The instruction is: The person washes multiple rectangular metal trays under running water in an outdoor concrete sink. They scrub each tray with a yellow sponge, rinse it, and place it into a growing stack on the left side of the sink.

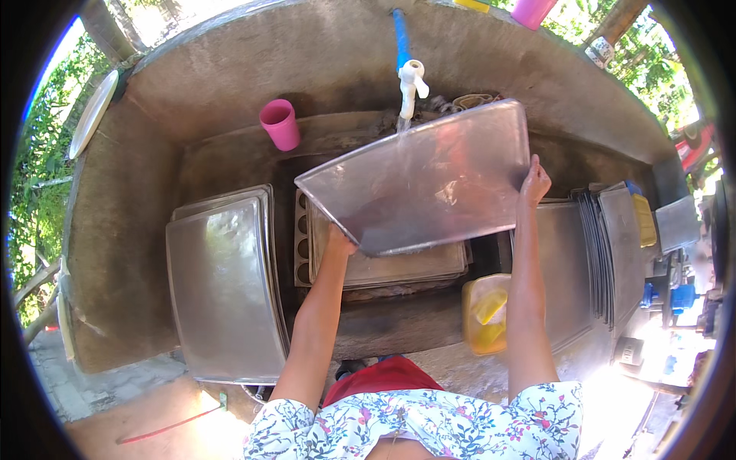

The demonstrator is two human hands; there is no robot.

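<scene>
A large metal baking tray (425, 190) is held tilted under a white plastic tap (411, 86), and water runs from the spout onto its upper edge. My left hand (343, 240) grips the tray's lower left side; part of the fingers is hidden by it. At the right edge, my right hand (536, 183) has hold of the rim, fingers curled. Below the held tray lies a stack of similar trays (397, 269), partly covered by it. Beside that stack shows a strip of a metal pan with round holes (302, 247).
More metal trays (224, 287) lean at the left, and others (566, 270) stand stacked at the right. A yellow container (486, 339) with yellow sponges sits near my right forearm. A pink cup (280, 125) rests on the back ledge. Concrete walls (259, 69) enclose the basin.
</scene>
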